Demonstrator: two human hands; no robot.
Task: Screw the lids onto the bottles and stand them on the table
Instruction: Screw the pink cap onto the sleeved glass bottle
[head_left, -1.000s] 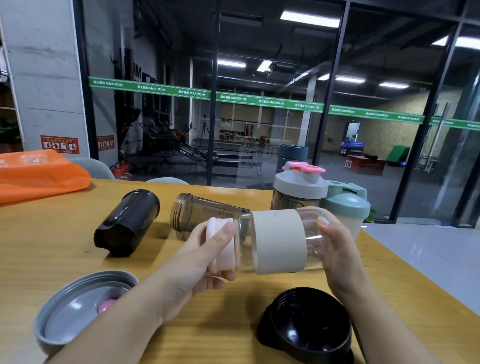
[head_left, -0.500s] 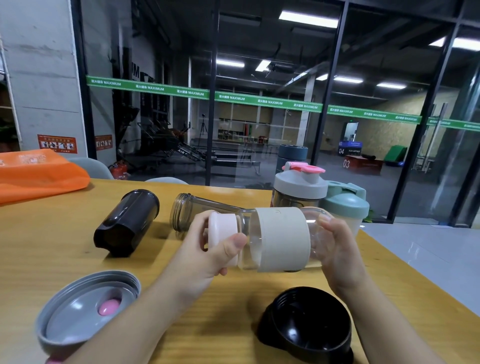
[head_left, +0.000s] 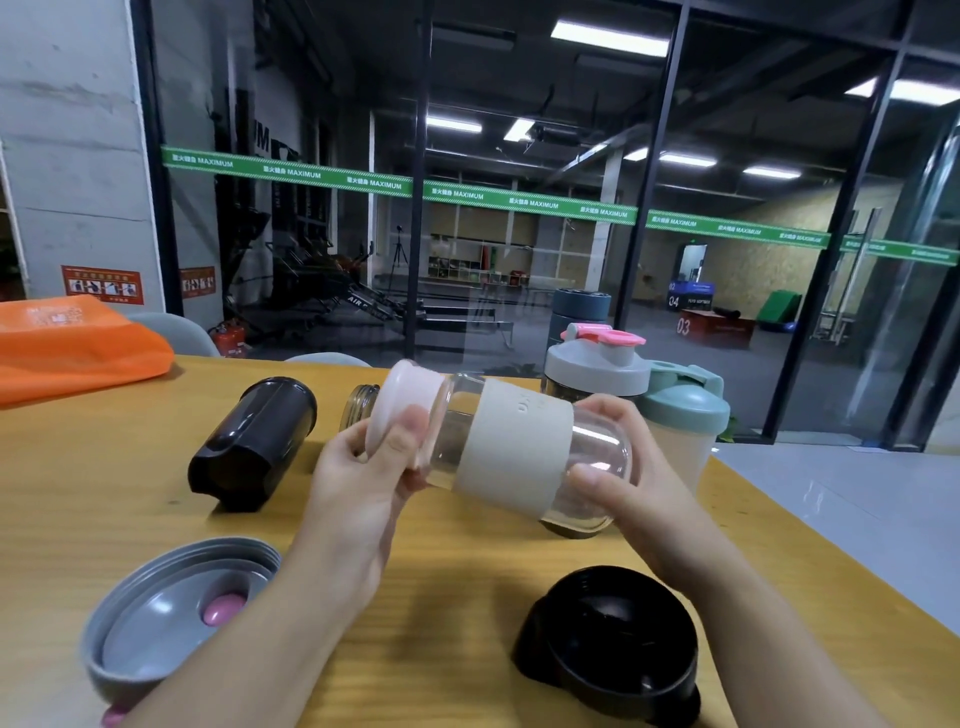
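Wooden table (head_left: 104, 499), glass bottle (head_left: 519, 452) held between left hand (head_left: 358, 478), right hand (head_left: 623, 478)

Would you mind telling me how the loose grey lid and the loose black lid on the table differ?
The grey lid lies near the left, the black lid near the right. The grey lid shows a pink plug inside; the black lid is dark all over. Both rest upside down on the wooden table, untouched by either hand.

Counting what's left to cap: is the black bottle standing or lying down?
Lying down, uncapped. The black bottle rests on its side on the table; the black lid lies apart, near the front edge.
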